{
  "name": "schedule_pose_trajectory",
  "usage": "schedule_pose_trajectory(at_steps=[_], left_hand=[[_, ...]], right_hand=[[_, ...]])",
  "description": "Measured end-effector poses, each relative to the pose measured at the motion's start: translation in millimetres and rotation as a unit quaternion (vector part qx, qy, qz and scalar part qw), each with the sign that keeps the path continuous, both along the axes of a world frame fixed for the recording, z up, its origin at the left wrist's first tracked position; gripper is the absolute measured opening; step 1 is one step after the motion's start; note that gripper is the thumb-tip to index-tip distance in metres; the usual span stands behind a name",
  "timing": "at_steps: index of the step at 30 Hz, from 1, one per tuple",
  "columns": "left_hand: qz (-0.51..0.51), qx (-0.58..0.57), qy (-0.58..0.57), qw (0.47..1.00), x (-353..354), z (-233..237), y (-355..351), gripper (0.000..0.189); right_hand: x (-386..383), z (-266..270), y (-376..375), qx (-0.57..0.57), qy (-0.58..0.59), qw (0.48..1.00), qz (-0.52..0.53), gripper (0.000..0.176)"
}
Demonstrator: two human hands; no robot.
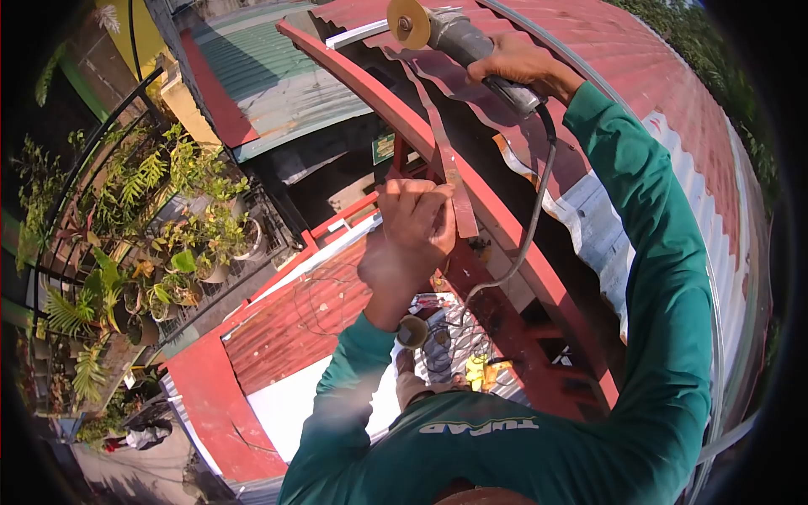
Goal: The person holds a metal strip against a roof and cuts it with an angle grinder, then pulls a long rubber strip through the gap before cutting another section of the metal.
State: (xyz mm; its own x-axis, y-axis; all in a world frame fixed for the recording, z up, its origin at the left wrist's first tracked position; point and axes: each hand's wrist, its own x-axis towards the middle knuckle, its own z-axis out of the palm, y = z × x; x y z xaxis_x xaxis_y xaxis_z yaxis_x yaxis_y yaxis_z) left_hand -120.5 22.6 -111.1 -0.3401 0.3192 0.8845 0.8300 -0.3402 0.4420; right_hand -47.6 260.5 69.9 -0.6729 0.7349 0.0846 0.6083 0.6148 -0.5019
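My right hand (513,67) is wrapped round the body of an angle grinder (463,42), held high at the top of the view. Its tan disc (410,23) points to the left, close to a pale metal bar (362,34). A dark power cord (543,181) hangs from the grinder's rear end. Lower and to the left, my left hand (412,220) is closed, with the fingertips against a narrow reddish metal strip (461,202). That strip slants up along the red steel beam (513,219); its far end lies near the roof sheet's edge.
Red corrugated roofing (606,50) spreads to the right, with a bare, wavy-edged metal sheet (593,219). Below lie a rusty red roof (295,324) and tangled wires (446,345). Potted plants (160,278) stand behind a black railing (50,227) at left.
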Motion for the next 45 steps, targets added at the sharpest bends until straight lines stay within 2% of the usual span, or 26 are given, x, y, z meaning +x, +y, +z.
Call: schedule_pose_trajectory(at_steps=[7, 9, 11, 18, 22, 25, 31, 36, 38, 45], left_hand=[[-0.030, -0.032, -0.007, 0.999, 15, -4, 5, 0.027], [-0.042, -0.013, -0.031, 0.999, 16, -7, 5, 0.028], [-0.038, -0.002, -0.044, 0.998, 17, -7, 5, 0.030], [-0.038, 0.059, -0.060, 0.996, 19, -7, 10, 0.038], [-0.031, 0.056, -0.064, 0.996, 21, -6, 11, 0.039], [-0.030, 0.081, -0.063, 0.994, 21, -8, 14, 0.037], [-0.020, 0.055, -0.100, 0.993, 14, -1, 7, 0.032], [-0.053, 0.054, -0.121, 0.990, 5, 5, 5, 0.026], [-0.043, 0.055, -0.108, 0.992, 4, 8, 6, 0.026], [-0.051, 0.068, -0.106, 0.991, 0, 12, 4, 0.028]], right_hand=[[-11, -5, 14, -0.001, -0.021, 1.000, 0.010, 0.067], [-10, -8, 20, -0.004, -0.024, 1.000, 0.009, 0.069], [-10, -10, 27, -0.057, -0.036, 0.997, 0.037, 0.070], [-11, -24, 49, -0.035, -0.017, 0.998, 0.047, 0.068], [-10, -22, 49, -0.060, -0.011, 0.996, 0.065, 0.067], [-15, -24, 53, -0.080, -0.012, 0.994, 0.080, 0.067], [-16, -23, 51, -0.074, -0.018, 0.994, 0.076, 0.070], [-18, -21, 44, -0.056, -0.029, 0.996, 0.066, 0.072], [-18, -22, 46, -0.062, -0.028, 0.995, 0.067, 0.064], [-22, -27, 60, -0.060, -0.039, 0.995, 0.070, 0.070]])
